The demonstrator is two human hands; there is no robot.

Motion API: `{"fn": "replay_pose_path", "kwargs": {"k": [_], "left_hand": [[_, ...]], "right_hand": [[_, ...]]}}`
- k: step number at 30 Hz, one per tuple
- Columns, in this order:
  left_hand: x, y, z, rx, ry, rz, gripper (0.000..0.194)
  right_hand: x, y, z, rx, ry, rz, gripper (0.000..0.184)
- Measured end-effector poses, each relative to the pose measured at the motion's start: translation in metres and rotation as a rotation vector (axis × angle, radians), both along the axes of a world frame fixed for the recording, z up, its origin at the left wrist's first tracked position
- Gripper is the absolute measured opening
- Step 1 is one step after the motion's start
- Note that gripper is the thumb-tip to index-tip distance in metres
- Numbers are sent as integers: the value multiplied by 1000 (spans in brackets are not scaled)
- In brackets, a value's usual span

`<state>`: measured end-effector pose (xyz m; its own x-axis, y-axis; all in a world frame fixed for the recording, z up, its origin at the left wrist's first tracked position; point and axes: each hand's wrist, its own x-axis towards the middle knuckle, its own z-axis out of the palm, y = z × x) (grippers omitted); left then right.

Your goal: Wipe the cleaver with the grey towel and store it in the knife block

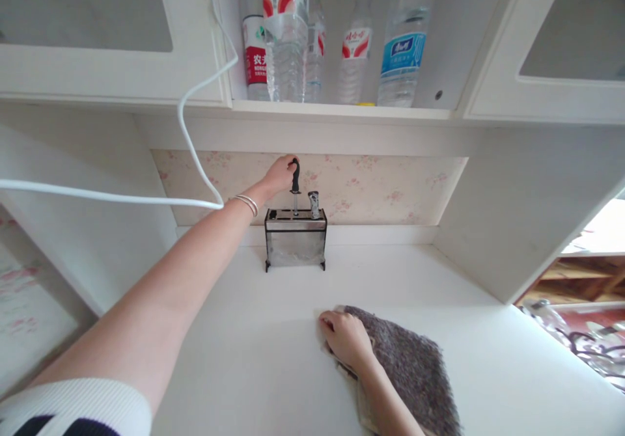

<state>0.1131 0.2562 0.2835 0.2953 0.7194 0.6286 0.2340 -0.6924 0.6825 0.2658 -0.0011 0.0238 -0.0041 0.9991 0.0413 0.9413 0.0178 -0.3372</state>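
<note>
Sleeve nearest, my left fingers grip a tool, seemingly slotting it below, needing straightness; right fingers touch cloth, grip unclear.

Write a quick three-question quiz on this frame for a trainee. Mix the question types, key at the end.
1. Multiple choice: what does the left hand hold?
A) a pair of scissors
B) the black handle above the rack
C) a wooden spoon

2. True or false: the right hand is raised higher than the left hand.

3. Fill in: on the open shelf, the bottle farthest to the right has a ___ label.

Key:
1. B
2. False; the right hand is low at the counter, by the gray-brown cloth.
3. blue
</note>
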Motion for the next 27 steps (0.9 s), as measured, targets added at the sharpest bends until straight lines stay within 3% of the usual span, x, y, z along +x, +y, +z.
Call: {"fn": "replay_pose_path", "kwargs": {"k": [4,7,19,27], "left_hand": [[-2,5,-34,-7,76,74,21],[-1,8,-47,-6,114,105,22],[3,7,-73,15,160,153,20],[-9,-4,-77,-14,94,253,39]], "right_hand": [[-1,0,0,-2,-5,-4,30],[-2,1,-1,0,-10,-10,29],[-4,1,2,-5,-11,-20,29],[-6,1,2,11,-11,-16,29]]}}
